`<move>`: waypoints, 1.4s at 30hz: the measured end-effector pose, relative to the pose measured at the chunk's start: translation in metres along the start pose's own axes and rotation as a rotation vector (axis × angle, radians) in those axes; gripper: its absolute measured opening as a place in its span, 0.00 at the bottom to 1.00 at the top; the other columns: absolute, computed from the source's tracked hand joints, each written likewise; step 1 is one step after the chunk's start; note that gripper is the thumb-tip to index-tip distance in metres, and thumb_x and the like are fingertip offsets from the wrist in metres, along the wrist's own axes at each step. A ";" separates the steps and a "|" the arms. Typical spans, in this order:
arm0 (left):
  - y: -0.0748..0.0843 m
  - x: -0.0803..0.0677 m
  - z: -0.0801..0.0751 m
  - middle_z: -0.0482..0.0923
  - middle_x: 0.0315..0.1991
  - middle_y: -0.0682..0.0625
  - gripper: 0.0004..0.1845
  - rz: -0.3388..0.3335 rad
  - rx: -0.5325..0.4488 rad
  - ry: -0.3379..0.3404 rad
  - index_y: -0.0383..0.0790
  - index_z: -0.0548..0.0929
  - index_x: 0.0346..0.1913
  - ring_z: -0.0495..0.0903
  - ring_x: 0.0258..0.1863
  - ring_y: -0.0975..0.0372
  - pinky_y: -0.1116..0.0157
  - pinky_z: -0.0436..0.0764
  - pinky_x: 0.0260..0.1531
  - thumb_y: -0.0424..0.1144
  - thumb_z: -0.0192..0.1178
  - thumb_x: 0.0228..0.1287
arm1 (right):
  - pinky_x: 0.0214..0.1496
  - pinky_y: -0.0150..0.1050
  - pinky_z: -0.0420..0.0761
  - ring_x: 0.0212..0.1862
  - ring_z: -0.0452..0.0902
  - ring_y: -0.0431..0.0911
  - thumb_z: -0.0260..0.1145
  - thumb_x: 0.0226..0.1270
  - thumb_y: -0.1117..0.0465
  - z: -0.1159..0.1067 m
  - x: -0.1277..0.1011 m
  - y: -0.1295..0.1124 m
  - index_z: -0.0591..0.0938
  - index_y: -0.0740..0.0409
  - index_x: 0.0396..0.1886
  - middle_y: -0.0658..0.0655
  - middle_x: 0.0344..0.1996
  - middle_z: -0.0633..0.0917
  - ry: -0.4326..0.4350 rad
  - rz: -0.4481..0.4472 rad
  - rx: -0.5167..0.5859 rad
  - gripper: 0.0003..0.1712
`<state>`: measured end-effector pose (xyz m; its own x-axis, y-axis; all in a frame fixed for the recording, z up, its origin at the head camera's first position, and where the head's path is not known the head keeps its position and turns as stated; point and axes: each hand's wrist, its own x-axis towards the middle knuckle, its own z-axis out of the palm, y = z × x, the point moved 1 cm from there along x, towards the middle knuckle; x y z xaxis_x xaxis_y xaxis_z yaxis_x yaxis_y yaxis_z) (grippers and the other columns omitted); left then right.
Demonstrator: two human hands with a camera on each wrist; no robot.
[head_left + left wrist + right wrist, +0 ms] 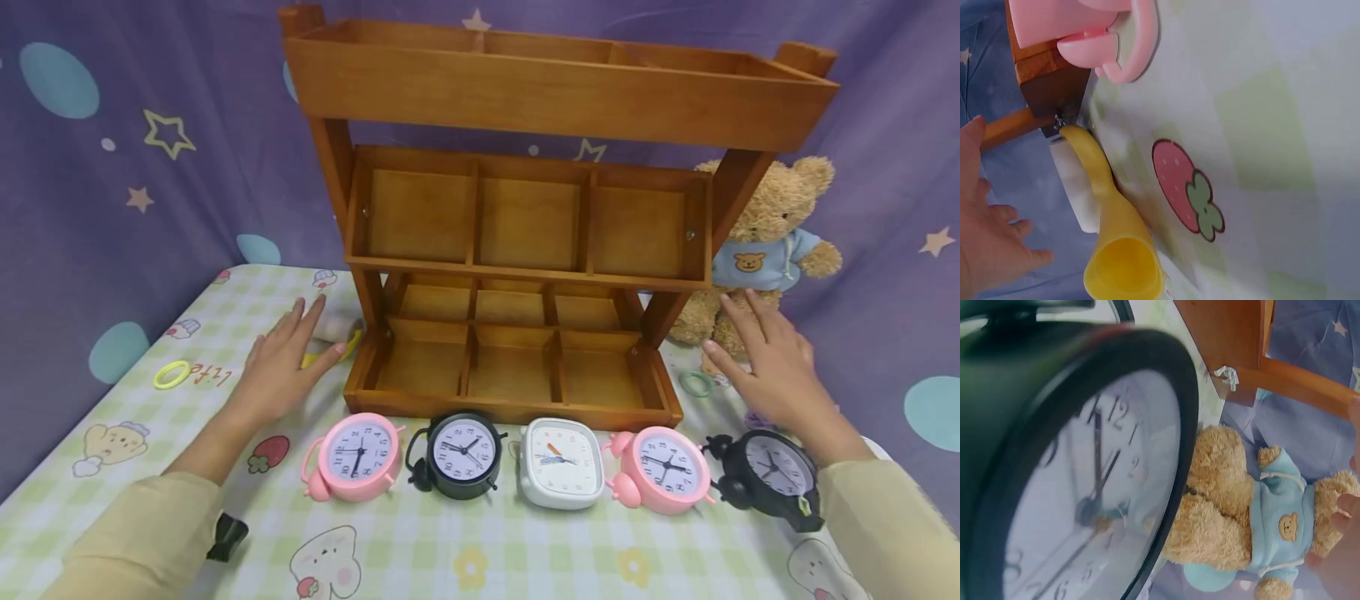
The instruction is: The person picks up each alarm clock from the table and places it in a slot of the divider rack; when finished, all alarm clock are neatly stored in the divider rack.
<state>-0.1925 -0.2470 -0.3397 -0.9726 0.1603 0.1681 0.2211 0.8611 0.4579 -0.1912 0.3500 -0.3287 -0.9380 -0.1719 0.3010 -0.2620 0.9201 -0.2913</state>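
Note:
My left hand (pixel 281 367) lies open, fingers spread, low over the checked tablecloth just left of the wooden three-tier shelf (pixel 517 404). Its fingertips are close to a yellow scoop (pixel 330 354) and a white object behind it. The left wrist view shows the scoop (pixel 1116 244) by the shelf's corner, with my palm (pixel 988 231) apart from it. My right hand (pixel 765 367) is open too, right of the shelf and in front of a teddy bear (pixel 780 242). It holds nothing. The nearest clock to it is a black alarm clock (pixel 772 475), which fills the right wrist view (pixel 1079 475).
More clocks stand in a row before the shelf: pink (pixel 352 457), black (pixel 457 454), white square (pixel 561 463), pink (pixel 663 471). A yellow ring (pixel 172 374) lies far left, a green ring (pixel 696 383) by the shelf's right foot, a small black piece (pixel 225 536) near my left sleeve.

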 end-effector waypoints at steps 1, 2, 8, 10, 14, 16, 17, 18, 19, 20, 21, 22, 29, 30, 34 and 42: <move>0.001 -0.001 0.000 0.40 0.80 0.30 0.43 0.004 -0.007 0.008 0.43 0.44 0.83 0.44 0.76 0.32 0.28 0.44 0.71 0.61 0.47 0.78 | 0.65 0.83 0.43 0.76 0.40 0.75 0.53 0.80 0.45 -0.001 -0.001 0.001 0.49 0.52 0.84 0.69 0.80 0.45 0.018 -0.013 0.006 0.41; 0.002 -0.001 0.000 0.43 0.79 0.29 0.43 0.009 -0.014 0.018 0.41 0.46 0.83 0.47 0.75 0.32 0.28 0.49 0.70 0.60 0.49 0.78 | 0.64 0.83 0.45 0.75 0.42 0.75 0.54 0.80 0.46 -0.002 -0.001 0.003 0.51 0.52 0.83 0.69 0.80 0.47 0.037 -0.024 0.012 0.41; 0.005 -0.001 0.003 0.59 0.74 0.28 0.38 0.012 -0.079 0.047 0.36 0.60 0.78 0.62 0.70 0.34 0.32 0.63 0.67 0.55 0.55 0.77 | 0.68 0.81 0.46 0.73 0.47 0.77 0.58 0.79 0.52 -0.010 -0.006 0.013 0.57 0.56 0.81 0.71 0.78 0.53 0.108 -0.037 0.090 0.38; 0.007 0.000 0.004 0.64 0.72 0.28 0.36 0.011 -0.110 0.036 0.36 0.63 0.77 0.67 0.67 0.34 0.33 0.66 0.66 0.54 0.56 0.76 | 0.72 0.78 0.45 0.73 0.47 0.77 0.60 0.77 0.53 -0.014 -0.008 0.017 0.58 0.58 0.81 0.72 0.77 0.55 0.122 -0.022 0.116 0.39; 0.009 0.002 0.008 0.69 0.68 0.28 0.35 0.002 -0.179 -0.026 0.34 0.65 0.76 0.72 0.63 0.35 0.35 0.71 0.64 0.51 0.58 0.76 | 0.72 0.78 0.47 0.73 0.49 0.76 0.62 0.75 0.53 -0.021 -0.012 0.025 0.57 0.59 0.81 0.74 0.76 0.57 0.144 0.045 0.161 0.41; 0.010 0.002 0.010 0.70 0.67 0.28 0.34 -0.004 -0.210 -0.062 0.32 0.65 0.75 0.73 0.63 0.34 0.36 0.72 0.63 0.49 0.58 0.76 | 0.67 0.79 0.54 0.70 0.54 0.77 0.63 0.74 0.52 -0.025 -0.015 0.028 0.56 0.58 0.81 0.74 0.76 0.57 0.151 0.085 0.174 0.43; 0.011 0.002 0.011 0.69 0.68 0.28 0.34 -0.009 -0.224 -0.078 0.31 0.65 0.75 0.73 0.63 0.34 0.36 0.72 0.64 0.48 0.59 0.76 | 0.64 0.80 0.56 0.68 0.56 0.79 0.63 0.74 0.51 -0.028 -0.017 0.030 0.56 0.57 0.82 0.74 0.76 0.57 0.146 0.115 0.182 0.43; 0.011 0.002 0.012 0.69 0.68 0.28 0.34 -0.012 -0.239 -0.092 0.30 0.65 0.75 0.73 0.62 0.34 0.37 0.73 0.63 0.48 0.59 0.76 | 0.61 0.80 0.59 0.66 0.57 0.79 0.63 0.74 0.50 -0.029 -0.018 0.031 0.55 0.56 0.82 0.74 0.76 0.57 0.136 0.148 0.183 0.44; 0.011 0.003 0.013 0.69 0.68 0.27 0.34 -0.017 -0.249 -0.107 0.29 0.64 0.74 0.73 0.62 0.34 0.37 0.74 0.63 0.47 0.59 0.76 | 0.59 0.81 0.61 0.64 0.59 0.81 0.64 0.74 0.49 -0.031 -0.020 0.033 0.55 0.55 0.82 0.75 0.76 0.56 0.125 0.183 0.186 0.45; 0.011 0.003 0.013 0.68 0.68 0.27 0.35 -0.022 -0.257 -0.120 0.28 0.64 0.74 0.74 0.62 0.34 0.38 0.74 0.62 0.47 0.59 0.76 | 0.57 0.80 0.63 0.62 0.60 0.81 0.64 0.73 0.48 -0.032 -0.022 0.034 0.55 0.55 0.82 0.74 0.76 0.55 0.116 0.216 0.188 0.46; 0.011 0.003 0.014 0.68 0.68 0.27 0.34 -0.024 -0.266 -0.129 0.26 0.64 0.74 0.74 0.61 0.34 0.39 0.76 0.62 0.46 0.59 0.76 | 0.57 0.80 0.63 0.62 0.60 0.81 0.65 0.73 0.47 -0.034 -0.023 0.037 0.55 0.55 0.82 0.74 0.77 0.55 0.103 0.247 0.192 0.46; 0.011 0.003 0.015 0.68 0.68 0.27 0.34 -0.029 -0.274 -0.140 0.25 0.64 0.73 0.75 0.61 0.34 0.40 0.77 0.61 0.46 0.59 0.76 | 0.58 0.80 0.64 0.63 0.60 0.81 0.65 0.73 0.46 -0.035 -0.025 0.039 0.56 0.55 0.82 0.74 0.77 0.55 0.094 0.272 0.202 0.46; 0.008 0.002 0.018 0.71 0.66 0.27 0.30 -0.041 -0.301 -0.189 0.22 0.69 0.70 0.78 0.57 0.36 0.45 0.84 0.53 0.44 0.58 0.77 | 0.65 0.46 0.78 0.68 0.65 0.71 0.67 0.72 0.45 -0.045 -0.045 0.067 0.62 0.41 0.81 0.48 0.78 0.61 0.029 0.355 0.287 0.41; 0.008 0.002 0.018 0.71 0.66 0.27 0.31 -0.048 -0.310 -0.198 0.23 0.68 0.70 0.79 0.57 0.37 0.47 0.85 0.52 0.44 0.57 0.77 | 0.66 0.42 0.77 0.69 0.68 0.63 0.67 0.73 0.46 -0.045 -0.049 0.071 0.61 0.37 0.81 0.43 0.78 0.60 0.016 0.360 0.299 0.41; 0.008 0.001 0.019 0.68 0.68 0.26 0.33 -0.084 -0.365 -0.244 0.21 0.65 0.72 0.79 0.57 0.39 0.52 0.88 0.47 0.44 0.57 0.77 | 0.72 0.41 0.70 0.63 0.71 0.38 0.66 0.75 0.50 -0.047 -0.063 0.089 0.57 0.36 0.82 0.40 0.78 0.58 -0.050 0.348 0.339 0.42; 0.007 0.003 0.023 0.68 0.66 0.23 0.32 -0.114 -0.443 -0.279 0.18 0.62 0.72 0.79 0.57 0.40 0.56 0.89 0.44 0.41 0.55 0.79 | 0.44 0.08 0.59 0.81 0.43 0.47 0.68 0.73 0.55 -0.043 -0.088 0.116 0.52 0.54 0.83 0.63 0.79 0.56 -0.140 0.265 0.264 0.48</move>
<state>-0.1952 -0.2299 -0.3562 -0.9610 0.2518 -0.1147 0.0634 0.6040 0.7944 -0.1298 0.4871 -0.3501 -0.9980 -0.0041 0.0625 -0.0392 0.8200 -0.5710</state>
